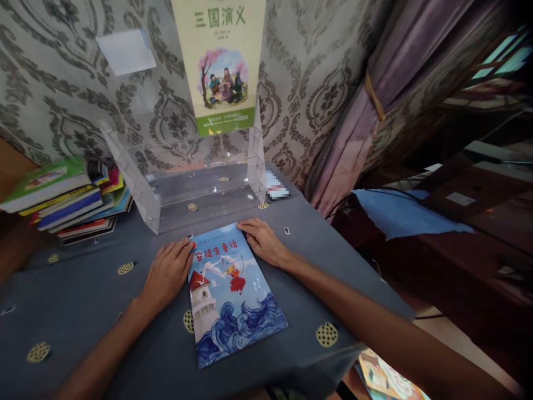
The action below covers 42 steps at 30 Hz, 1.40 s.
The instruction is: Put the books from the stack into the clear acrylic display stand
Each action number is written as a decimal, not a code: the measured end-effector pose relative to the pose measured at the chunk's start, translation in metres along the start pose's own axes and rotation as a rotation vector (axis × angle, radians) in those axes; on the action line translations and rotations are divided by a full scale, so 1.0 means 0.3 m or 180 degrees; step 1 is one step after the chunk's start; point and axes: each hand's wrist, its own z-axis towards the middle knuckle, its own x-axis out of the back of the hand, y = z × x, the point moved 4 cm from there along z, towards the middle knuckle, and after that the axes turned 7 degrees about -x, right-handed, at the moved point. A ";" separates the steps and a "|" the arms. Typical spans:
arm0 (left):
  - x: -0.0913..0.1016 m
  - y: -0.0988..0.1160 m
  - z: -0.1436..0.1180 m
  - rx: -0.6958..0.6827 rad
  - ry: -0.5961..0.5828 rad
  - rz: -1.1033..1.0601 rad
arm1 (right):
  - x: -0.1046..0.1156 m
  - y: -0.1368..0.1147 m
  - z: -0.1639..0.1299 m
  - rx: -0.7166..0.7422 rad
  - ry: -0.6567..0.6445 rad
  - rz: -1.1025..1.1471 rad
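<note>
A picture book with a blue cover lies face up on the grey tablecloth; its cover shows waves, white birds, a red-roofed tower and a figure in red. My left hand grips its upper left edge, fingers close together and fingertips at the red title corner. At the upper right corner my right hand holds the opposite edge, its index finger along the top; the thumbs are mostly hidden. Just beyond the book stands a clear acrylic rack, with a yellow-green book upright behind it.
A stack of books sits at the left, near the wall. Right of the rack lies a small blurred-out item. A tied purple curtain hangs at the right. Beyond the table's right edge are a blue cloth and a colourful book lower down.
</note>
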 end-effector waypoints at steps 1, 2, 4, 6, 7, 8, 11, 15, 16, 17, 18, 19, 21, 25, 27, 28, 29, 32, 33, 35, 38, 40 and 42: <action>-0.002 0.003 0.006 -0.0031 -0.0008 -0.0035 | 0.001 0.000 0.000 0.0002 0.0000 0.0000; -0.004 0.007 0.016 -0.0054 -0.0012 -0.0077 | 0.001 -0.001 0.000 0.0003 0.0001 -0.0008; -0.010 0.017 0.042 -0.0107 -0.0013 -0.0179 | 0.001 -0.001 -0.001 0.0006 -0.0008 -0.0038; -0.018 0.031 0.074 -0.0182 -0.0002 -0.0281 | 0.001 -0.001 -0.002 0.0000 -0.0012 -0.0076; -0.022 0.040 0.092 -0.0240 0.0004 -0.0331 | 0.001 -0.001 -0.003 -0.0005 -0.0015 -0.0088; -0.027 0.051 0.109 -0.0306 0.0007 -0.0382 | 0.000 -0.001 -0.003 -0.0011 -0.0015 -0.0096; -0.041 0.085 0.164 -0.0479 0.0011 -0.0509 | 0.000 -0.002 -0.004 -0.0037 -0.0008 -0.0091; -0.062 0.124 0.231 -0.0657 0.0003 -0.0691 | -0.001 -0.004 -0.003 -0.0052 -0.0034 -0.0091; -0.068 0.130 0.244 -0.0702 0.0009 -0.0730 | -0.001 -0.004 -0.004 -0.0045 -0.0041 -0.0092; -0.075 0.135 0.255 -0.0746 0.0026 -0.0756 | -0.001 -0.004 -0.004 -0.0037 -0.0049 -0.0094; -0.081 0.138 0.264 -0.0793 0.0047 -0.0775 | -0.001 -0.004 -0.004 -0.0029 -0.0052 -0.0096; -0.087 0.141 0.270 -0.0841 0.0074 -0.0789 | -0.001 -0.003 -0.005 -0.0023 -0.0048 -0.0096; -0.097 0.144 0.277 -0.0935 0.0134 -0.0824 | 0.001 -0.001 -0.007 -0.0003 -0.0002 -0.0069; -0.105 0.143 0.275 -0.1030 0.0256 -0.0899 | 0.002 0.000 -0.009 0.0138 0.0086 0.0128; -0.107 0.141 0.273 -0.1067 0.0305 -0.0937 | -0.001 0.002 -0.009 0.0174 0.0064 0.0188; -0.108 0.140 0.272 -0.1098 0.0333 -0.0957 | -0.003 0.003 -0.008 0.0170 0.0052 0.0189; -0.109 0.140 0.272 -0.1136 0.0371 -0.0971 | -0.005 0.005 -0.007 0.0153 0.0048 0.0177; -0.114 0.137 0.274 -0.1229 0.0495 -0.0990 | -0.008 0.010 -0.002 0.0100 0.0043 0.0133; -0.115 0.137 0.276 -0.1248 0.0521 -0.0996 | -0.009 0.012 -0.001 0.0086 0.0045 0.0122; -0.119 0.135 0.279 -0.1252 0.0551 -0.1021 | -0.009 0.014 0.002 0.0071 0.0044 0.0115; -0.123 0.133 0.280 -0.1243 0.0586 -0.1087 | -0.008 0.016 0.004 0.0085 0.0053 0.0161; -0.125 0.132 0.280 -0.1254 0.0634 -0.1145 | -0.007 0.018 0.005 0.0108 0.0063 0.0211; -0.128 0.130 0.278 -0.1274 0.0691 -0.1190 | -0.005 0.019 0.004 0.0124 0.0075 0.0248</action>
